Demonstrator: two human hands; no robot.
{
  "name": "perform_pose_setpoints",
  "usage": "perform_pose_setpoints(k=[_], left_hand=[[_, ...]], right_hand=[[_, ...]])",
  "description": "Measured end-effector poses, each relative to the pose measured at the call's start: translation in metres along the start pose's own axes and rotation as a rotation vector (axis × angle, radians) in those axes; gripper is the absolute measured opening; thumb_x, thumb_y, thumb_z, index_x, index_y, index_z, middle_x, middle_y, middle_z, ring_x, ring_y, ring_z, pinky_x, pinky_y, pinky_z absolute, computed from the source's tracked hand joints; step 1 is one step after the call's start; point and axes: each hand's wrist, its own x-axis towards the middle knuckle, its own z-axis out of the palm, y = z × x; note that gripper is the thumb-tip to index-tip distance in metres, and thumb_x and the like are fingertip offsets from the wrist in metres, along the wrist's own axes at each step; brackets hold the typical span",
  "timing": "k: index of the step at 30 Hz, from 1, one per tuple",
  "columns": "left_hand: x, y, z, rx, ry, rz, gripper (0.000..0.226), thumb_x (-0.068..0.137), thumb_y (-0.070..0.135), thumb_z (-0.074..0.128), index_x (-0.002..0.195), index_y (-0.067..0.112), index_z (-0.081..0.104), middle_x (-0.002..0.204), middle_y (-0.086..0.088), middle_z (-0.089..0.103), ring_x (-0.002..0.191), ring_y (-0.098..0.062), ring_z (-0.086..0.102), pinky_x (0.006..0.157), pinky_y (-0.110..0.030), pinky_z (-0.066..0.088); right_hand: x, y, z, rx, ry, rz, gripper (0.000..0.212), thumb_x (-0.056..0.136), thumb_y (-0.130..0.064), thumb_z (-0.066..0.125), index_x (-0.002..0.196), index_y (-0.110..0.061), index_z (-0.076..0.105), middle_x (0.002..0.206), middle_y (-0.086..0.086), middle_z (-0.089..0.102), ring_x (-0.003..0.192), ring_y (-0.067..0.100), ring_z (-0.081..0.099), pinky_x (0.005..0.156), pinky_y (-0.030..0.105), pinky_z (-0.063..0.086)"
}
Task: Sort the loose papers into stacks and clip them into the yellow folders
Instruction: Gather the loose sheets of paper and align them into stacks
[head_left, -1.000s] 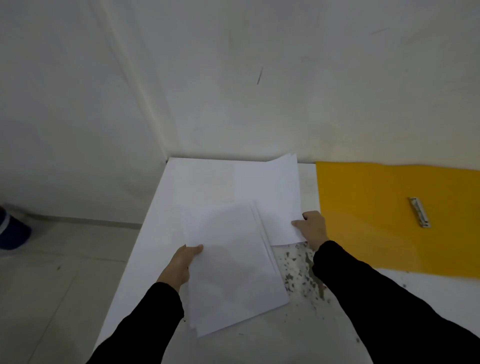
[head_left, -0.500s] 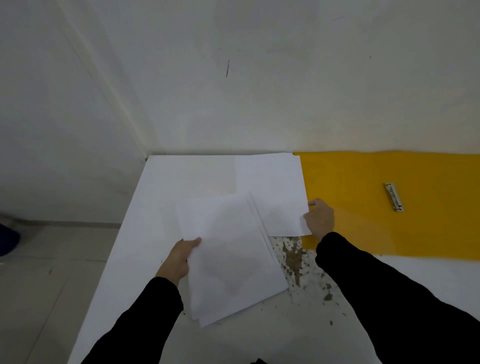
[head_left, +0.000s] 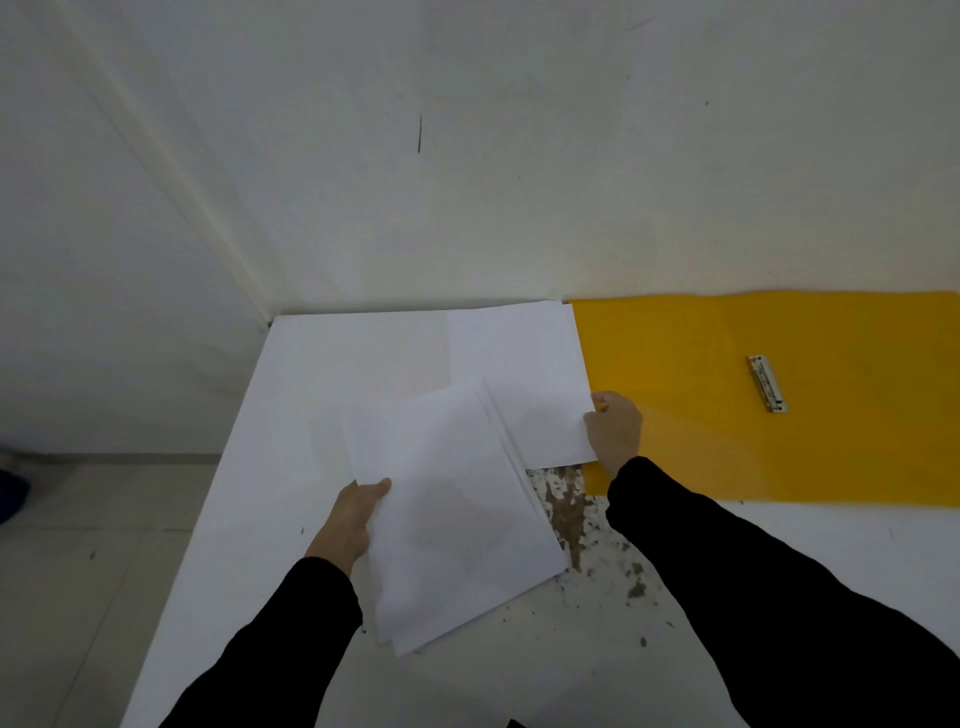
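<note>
White paper: a fanned stack (head_left: 452, 509) sits skewed over the near tabletop (head_left: 311, 374). The left grip (head_left: 353, 514) pinches its left edge, thumb on top. Partly under its far corner, more sheets (head_left: 519, 364) lie by the wall (head_left: 467, 208); the right grip (head_left: 615, 431) pinches their right edge. Just beside them the yellow folder (head_left: 727, 441) lies open and flat, its metal clip (head_left: 768, 383) farther right. A flaked brown patch (head_left: 569, 509) shows between stack and right sleeve (head_left: 727, 571).

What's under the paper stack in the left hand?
The stack's far corner overlaps the sheets the right hand pinches; table shows around it. Directly beneath is covered.
</note>
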Motion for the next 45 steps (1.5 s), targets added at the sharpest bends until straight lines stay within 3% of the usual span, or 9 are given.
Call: perform_pose_setpoints(k=[5,12,17,19,22,24,30,41,45], left_hand=[[0.0,0.0,0.0,-0.012,-0.016,-0.007,0.035,0.094,0.005,0.057,0.126,-0.009,0.054,0.112,-0.023,0.063,0.086,-0.033,0.062,0.085,-0.045,0.049],[0.004,0.0,-0.002,0.01,-0.017,-0.005,0.034,0.093,0.005,0.058,0.123,-0.011,0.055,0.094,-0.02,0.065,0.082,-0.031,0.063,0.086,-0.046,0.049],[0.007,0.001,-0.002,0.036,-0.013,-0.005,0.033,0.092,0.007,0.06,0.119,-0.012,0.057,0.099,-0.023,0.065,0.083,-0.032,0.063,0.086,-0.045,0.051],[0.009,0.002,-0.004,0.038,-0.001,-0.01,0.034,0.091,0.008,0.062,0.12,-0.01,0.057,0.111,-0.026,0.065,0.09,-0.036,0.064,0.089,-0.046,0.051],[0.01,0.004,-0.002,0.041,-0.014,-0.013,0.035,0.091,0.008,0.062,0.121,-0.009,0.057,0.117,-0.026,0.064,0.102,-0.039,0.062,0.092,-0.048,0.05],[0.01,0.006,0.002,0.041,-0.021,-0.002,0.033,0.092,0.006,0.06,0.121,-0.009,0.057,0.107,-0.023,0.065,0.1,-0.038,0.061,0.093,-0.048,0.049],[0.01,0.008,0.007,0.032,-0.047,-0.007,0.032,0.092,0.005,0.059,0.121,-0.009,0.057,0.093,-0.018,0.065,0.084,-0.032,0.062,0.09,-0.047,0.049],[0.003,0.008,-0.025,-0.017,-0.029,-0.054,0.037,0.091,0.007,0.062,0.123,-0.009,0.055,0.111,-0.023,0.065,0.094,-0.035,0.064,0.086,-0.044,0.049],[-0.003,0.006,-0.03,-0.025,-0.022,-0.05,0.03,0.092,0.007,0.059,0.12,-0.006,0.058,0.095,-0.018,0.066,0.082,-0.031,0.063,0.085,-0.043,0.048]], right_hand=[[0.005,0.0,0.005,0.038,0.032,-0.038,0.031,0.084,0.004,0.049,0.112,-0.003,0.061,0.097,0.014,0.062,0.081,0.026,0.053,0.063,0.031,0.039],[0.014,-0.006,0.012,0.085,-0.056,-0.028,0.045,0.092,-0.001,0.048,0.137,-0.006,0.052,0.142,0.01,0.051,0.129,0.028,0.048,0.103,0.035,0.04],[0.026,-0.005,0.015,0.161,-0.057,0.096,0.006,0.086,-0.007,0.059,0.087,-0.006,0.054,0.098,0.015,0.06,0.082,0.026,0.049,0.07,0.038,0.042],[0.031,-0.004,0.018,0.068,-0.081,0.057,0.02,0.082,-0.008,0.06,0.071,-0.008,0.043,0.082,0.012,0.049,0.075,0.024,0.041,0.063,0.034,0.031],[0.032,-0.007,0.021,-0.24,-0.023,-0.021,0.032,0.085,-0.006,0.054,0.059,-0.012,0.035,0.099,0.01,0.04,0.09,0.029,0.039,0.068,0.035,0.031],[0.031,-0.01,0.019,-0.351,0.06,-0.076,0.025,0.089,-0.003,0.049,0.066,-0.011,0.046,0.107,0.009,0.039,0.098,0.031,0.04,0.072,0.037,0.034],[0.038,-0.017,0.004,0.002,-0.027,-0.018,0.043,0.085,0.007,0.038,0.058,-0.023,0.023,0.061,-0.003,0.026,0.053,0.015,0.022,0.054,0.029,0.018],[0.055,0.002,-0.037,0.018,-0.034,0.185,0.009,0.088,-0.006,0.051,0.083,-0.012,0.056,0.085,0.008,0.056,0.08,0.023,0.05,0.074,0.035,0.049],[0.053,0.003,-0.035,0.077,0.006,0.207,0.013,0.087,0.002,0.056,0.076,-0.001,0.05,0.085,0.013,0.053,0.081,0.023,0.044,0.067,0.033,0.037]])
